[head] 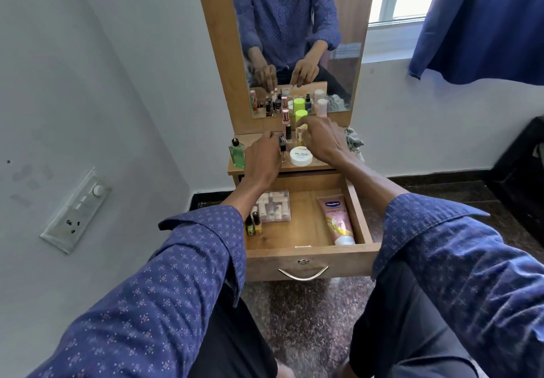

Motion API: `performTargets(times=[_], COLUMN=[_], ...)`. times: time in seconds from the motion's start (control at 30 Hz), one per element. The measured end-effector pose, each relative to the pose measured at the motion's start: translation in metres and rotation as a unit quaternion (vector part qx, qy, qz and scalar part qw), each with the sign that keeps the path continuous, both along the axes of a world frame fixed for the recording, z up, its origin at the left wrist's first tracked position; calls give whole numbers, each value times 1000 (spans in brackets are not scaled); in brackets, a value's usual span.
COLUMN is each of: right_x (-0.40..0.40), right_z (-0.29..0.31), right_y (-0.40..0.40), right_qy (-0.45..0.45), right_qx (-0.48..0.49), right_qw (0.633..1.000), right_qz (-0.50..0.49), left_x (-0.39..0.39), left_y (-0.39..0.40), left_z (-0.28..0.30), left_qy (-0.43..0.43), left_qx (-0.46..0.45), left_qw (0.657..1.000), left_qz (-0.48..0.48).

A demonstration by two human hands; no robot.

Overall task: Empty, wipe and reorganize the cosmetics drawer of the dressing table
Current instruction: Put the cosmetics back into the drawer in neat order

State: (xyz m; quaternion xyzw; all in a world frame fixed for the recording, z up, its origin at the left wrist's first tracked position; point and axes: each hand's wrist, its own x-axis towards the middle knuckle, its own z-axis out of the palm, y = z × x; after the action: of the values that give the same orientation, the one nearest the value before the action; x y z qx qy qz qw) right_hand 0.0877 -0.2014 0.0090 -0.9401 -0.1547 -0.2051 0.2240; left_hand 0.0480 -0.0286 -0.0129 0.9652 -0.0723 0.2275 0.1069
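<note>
The wooden drawer of the dressing table stands pulled open. Inside lie a clear box of small tubes, a few nail polish bottles at the left and a pink Vaseline tube at the right. Both hands are up on the tabletop among the cosmetics. My left hand curls its fingers round a small dark-capped bottle. My right hand pinches a pale bottle under the green-capped one. The palms hide part of each bottle.
A green glass bottle, a white round jar and a pink-capped bottle stand on the tabletop. A crumpled grey cloth lies at its right end. The mirror rises behind. A switch panel is on the left wall.
</note>
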Motion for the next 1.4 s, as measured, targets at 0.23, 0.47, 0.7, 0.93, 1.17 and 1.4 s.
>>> performTargets(times=[0.23, 0.47, 0.7, 0.93, 1.17, 1.4], right_x=[9, 15, 30, 42, 19, -33], right_z=[-1, 5, 2, -6, 6, 20], right_y=[-29, 1, 31, 38, 28, 9], right_qy=[-44, -62, -58, -47, -72, -91], right_qx=[2, -60, -130, -109, -47, 30], right_qw=[999, 996, 990, 993, 996, 995], right_qz=[5, 29, -8, -13, -22, -17], left_x=[6, -2, -19, -33, -47, -66], left_y=[2, 13, 20, 33, 46, 49], left_z=[-2, 0, 10, 0, -21, -41], left_qy=[-1, -19, -40, -24, 17, 55], left_qx=[-39, -70, -102, -128, -149, -183], left_qw=[999, 997, 992, 986, 982, 975], left_qz=[5, -14, -57, -107, -119, -116])
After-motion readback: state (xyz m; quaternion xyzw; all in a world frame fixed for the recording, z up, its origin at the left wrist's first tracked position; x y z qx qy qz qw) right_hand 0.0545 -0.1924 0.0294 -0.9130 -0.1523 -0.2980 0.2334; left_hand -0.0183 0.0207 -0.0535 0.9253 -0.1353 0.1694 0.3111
